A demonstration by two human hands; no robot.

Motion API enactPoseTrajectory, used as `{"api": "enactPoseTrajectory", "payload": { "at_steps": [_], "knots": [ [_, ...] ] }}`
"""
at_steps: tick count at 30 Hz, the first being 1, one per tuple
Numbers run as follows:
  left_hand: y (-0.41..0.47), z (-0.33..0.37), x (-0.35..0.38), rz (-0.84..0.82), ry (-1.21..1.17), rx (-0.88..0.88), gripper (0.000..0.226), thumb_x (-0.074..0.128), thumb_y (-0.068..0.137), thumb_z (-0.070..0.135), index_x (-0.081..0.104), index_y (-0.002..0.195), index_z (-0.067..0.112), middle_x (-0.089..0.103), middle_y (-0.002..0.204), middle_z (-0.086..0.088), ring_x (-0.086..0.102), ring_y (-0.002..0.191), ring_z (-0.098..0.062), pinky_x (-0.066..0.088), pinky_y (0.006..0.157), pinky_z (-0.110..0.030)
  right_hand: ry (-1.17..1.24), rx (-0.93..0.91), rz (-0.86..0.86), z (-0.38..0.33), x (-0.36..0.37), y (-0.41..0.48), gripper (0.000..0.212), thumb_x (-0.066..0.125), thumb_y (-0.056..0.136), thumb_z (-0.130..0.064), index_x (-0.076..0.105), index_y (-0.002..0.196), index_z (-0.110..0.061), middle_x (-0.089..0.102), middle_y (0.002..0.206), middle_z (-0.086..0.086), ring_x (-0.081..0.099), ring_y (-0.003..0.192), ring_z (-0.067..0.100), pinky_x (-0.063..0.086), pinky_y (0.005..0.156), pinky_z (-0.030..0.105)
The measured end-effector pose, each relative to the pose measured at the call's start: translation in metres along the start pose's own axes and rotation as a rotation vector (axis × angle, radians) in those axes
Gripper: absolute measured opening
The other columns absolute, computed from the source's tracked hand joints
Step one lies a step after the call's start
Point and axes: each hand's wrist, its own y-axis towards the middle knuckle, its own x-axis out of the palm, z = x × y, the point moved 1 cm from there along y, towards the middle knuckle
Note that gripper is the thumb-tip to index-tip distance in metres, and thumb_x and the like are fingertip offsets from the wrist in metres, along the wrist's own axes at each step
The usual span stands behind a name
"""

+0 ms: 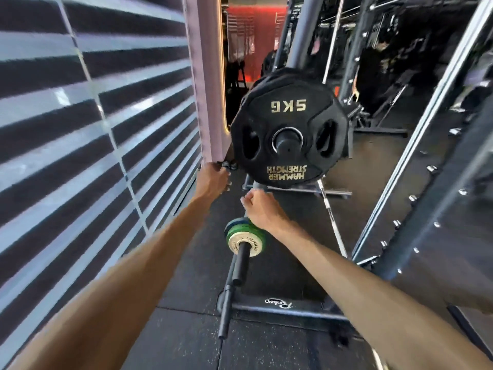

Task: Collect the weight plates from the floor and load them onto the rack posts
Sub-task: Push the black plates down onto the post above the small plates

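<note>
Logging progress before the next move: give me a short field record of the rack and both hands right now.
upper post: black 5KG plate loaded, its print upside down
lower post: small green plates with a pale disc in front
lower post tip: bare
left hand: reaching forward by the pink panel edge; grip unclear
right hand: loosely fisted above the green plates; no plate seen in it
floor: dark rubber tiles, no loose plate in view
rack base: bar marked Relax
</note>
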Motion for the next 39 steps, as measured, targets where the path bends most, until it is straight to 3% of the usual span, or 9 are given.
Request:
{"api": "enactPoseTrajectory", "payload": {
  "at_steps": [3, 8, 15, 17, 20, 24, 28, 34, 39],
  "knots": [
    [-0.026, 0.033, -0.013, 0.030, -0.006, 0.025, 0.017, 0.053, 0.080, 0.013, 0.062, 0.067, 0.010, 0.070, 0.069, -0.017, 0.067, 0.060, -0.030, 0.050, 0.053, -0.031, 0.019, -0.088, 0.043, -0.022, -0.037, -0.017, 0.028, 0.051, 0.097, -0.036, 0.066, 0.096, -0.012, 0.072, 0.104, 0.018, 0.066, 0.100, 0.036, 0.054, 0.084, 0.043],
    [-0.056, 0.076, -0.031, 0.143, -0.011, 0.106, 0.016, 0.054, 0.077, 0.017, 0.061, 0.064, 0.011, 0.068, 0.068, -0.016, 0.068, 0.068, -0.036, 0.057, 0.066, -0.045, 0.016, -0.235, 0.126, -0.052, -0.094, -0.042, 0.029, 0.050, 0.099, -0.031, 0.065, 0.087, -0.009, 0.073, 0.093, 0.014, 0.066, 0.090, 0.035, 0.053, 0.075, 0.039],
    [-0.066, 0.141, -0.025, 0.269, 0.118, 0.394, 0.027, 0.049, 0.097, 0.025, 0.059, 0.114, 0.005, 0.061, 0.108, -0.007, 0.058, 0.095, -0.019, 0.043, 0.072, -0.023, 0.043, -0.380, 0.473, -0.066, -0.180, -0.040, 0.030, 0.043, 0.101, -0.029, 0.061, 0.082, -0.015, 0.068, 0.073, 0.000, 0.061, 0.068, 0.018, 0.051, 0.065, 0.037],
    [-0.055, 0.149, -0.017, 0.214, 0.131, 0.483, 0.045, 0.049, 0.095, 0.045, 0.053, 0.125, 0.012, 0.056, 0.123, -0.009, 0.055, 0.112, -0.024, 0.048, 0.091, -0.035, 0.005, -0.412, 0.645, -0.059, -0.200, -0.033, 0.022, 0.045, 0.100, -0.025, 0.061, 0.090, -0.015, 0.065, 0.082, -0.001, 0.059, 0.075, 0.017, 0.049, 0.067, 0.034],
    [-0.035, 0.155, -0.008, 0.138, 0.232, 0.516, 0.077, 0.035, 0.083, 0.076, 0.045, 0.138, 0.023, 0.049, 0.136, -0.011, 0.045, 0.128, -0.029, 0.040, 0.106, -0.051, -0.081, -0.394, 0.819, -0.037, -0.218, -0.008, 0.018, 0.053, 0.097, -0.024, 0.060, 0.108, -0.012, 0.058, 0.106, 0.006, 0.056, 0.102, 0.023, 0.049, 0.089, 0.039],
    [-0.017, 0.146, 0.005, 0.082, 0.215, 0.520, 0.086, 0.040, 0.083, 0.078, 0.034, 0.147, 0.022, 0.042, 0.145, -0.010, 0.035, 0.138, -0.030, 0.033, 0.113, -0.053, -0.040, -0.169, 0.764, 0.000, -0.214, 0.019, 0.050, 0.056, 0.097, -0.040, 0.048, 0.134, -0.008, 0.051, 0.130, 0.014, 0.048, 0.124, 0.032, 0.043, 0.103, 0.048],
    [-0.009, 0.129, 0.018, 0.165, 0.163, 0.570, 0.079, 0.038, 0.087, 0.075, 0.031, 0.148, 0.024, 0.040, 0.148, -0.004, 0.035, 0.139, -0.024, 0.032, 0.114, -0.050, 0.224, -0.145, 0.613, 0.017, -0.186, 0.028, 0.068, 0.045, 0.099, -0.047, 0.029, 0.151, -0.006, 0.032, 0.155, 0.017, 0.031, 0.145, 0.032, 0.031, 0.117, 0.047],
    [-0.004, 0.135, 0.028, 0.289, 0.243, 0.706, 0.080, 0.035, 0.091, 0.072, 0.028, 0.151, 0.020, 0.034, 0.156, 0.001, 0.027, 0.146, -0.017, 0.026, 0.119, -0.043, 0.365, -0.179, 0.729, 0.024, -0.169, 0.028, 0.068, 0.040, 0.100, -0.047, 0.021, 0.156, -0.013, 0.028, 0.158, 0.010, 0.027, 0.148, 0.020, 0.026, 0.120, 0.036],
    [-0.001, 0.151, 0.032, 0.380, 0.381, 0.859, 0.067, 0.042, 0.092, 0.068, 0.043, 0.140, 0.020, 0.051, 0.141, 0.001, 0.041, 0.136, -0.019, 0.034, 0.114, -0.040, 0.523, -0.087, 0.722, 0.035, -0.157, 0.035, 0.048, 0.045, 0.103, -0.034, 0.041, 0.140, -0.004, 0.047, 0.139, 0.014, 0.043, 0.134, 0.026, 0.033, 0.111, 0.031]
  ]
}}
